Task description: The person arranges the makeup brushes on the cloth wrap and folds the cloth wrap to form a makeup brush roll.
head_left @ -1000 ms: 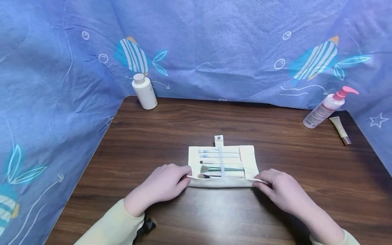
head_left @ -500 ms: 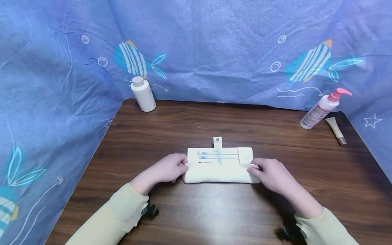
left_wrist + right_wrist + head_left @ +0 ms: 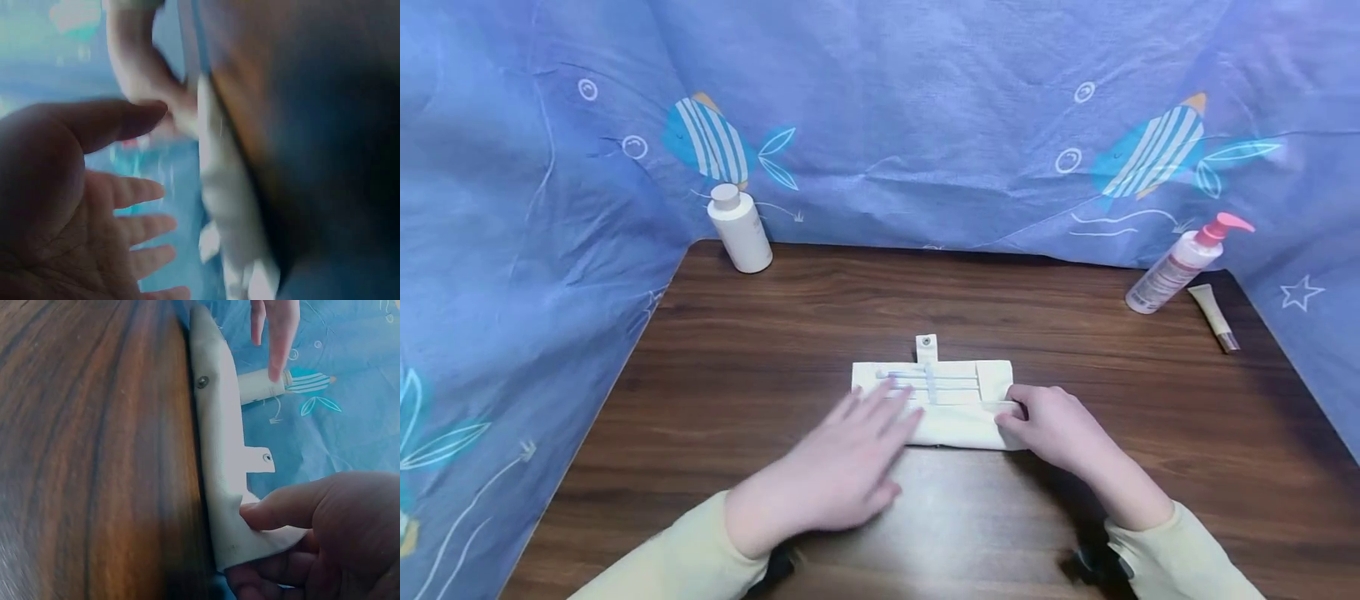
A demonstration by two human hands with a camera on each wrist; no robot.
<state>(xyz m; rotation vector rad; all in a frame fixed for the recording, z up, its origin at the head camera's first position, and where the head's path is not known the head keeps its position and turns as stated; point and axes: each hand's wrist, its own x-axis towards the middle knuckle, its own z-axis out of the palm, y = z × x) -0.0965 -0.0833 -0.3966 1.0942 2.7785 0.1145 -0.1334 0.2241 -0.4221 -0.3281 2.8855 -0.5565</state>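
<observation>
A white cloth makeup brush roll (image 3: 962,427) lies on the table, its near part folded over. Slim brushes (image 3: 951,386) show above the fold under a pale elastic band. A strap (image 3: 927,347) with a metal snap sticks out from the far edge. My right hand (image 3: 1056,427) pinches the folded flap at the right end, thumb on top in the right wrist view. My left hand (image 3: 846,467), fingers straight and spread, is over the roll's left part and hides it in the head view. In the left wrist view that palm (image 3: 50,237) holds nothing.
A white bottle (image 3: 741,231) stands at the back left of the wooden table (image 3: 805,308). At the back right are a pink-topped pump bottle (image 3: 1172,271) and a small tube (image 3: 1214,318). A blue fish-print curtain (image 3: 925,125) hangs behind.
The near edge of the brush roll was folded away over the brushes by both hands. My left hand then let go of its end and moved right with fingers spread; the right keeps its pinch.
</observation>
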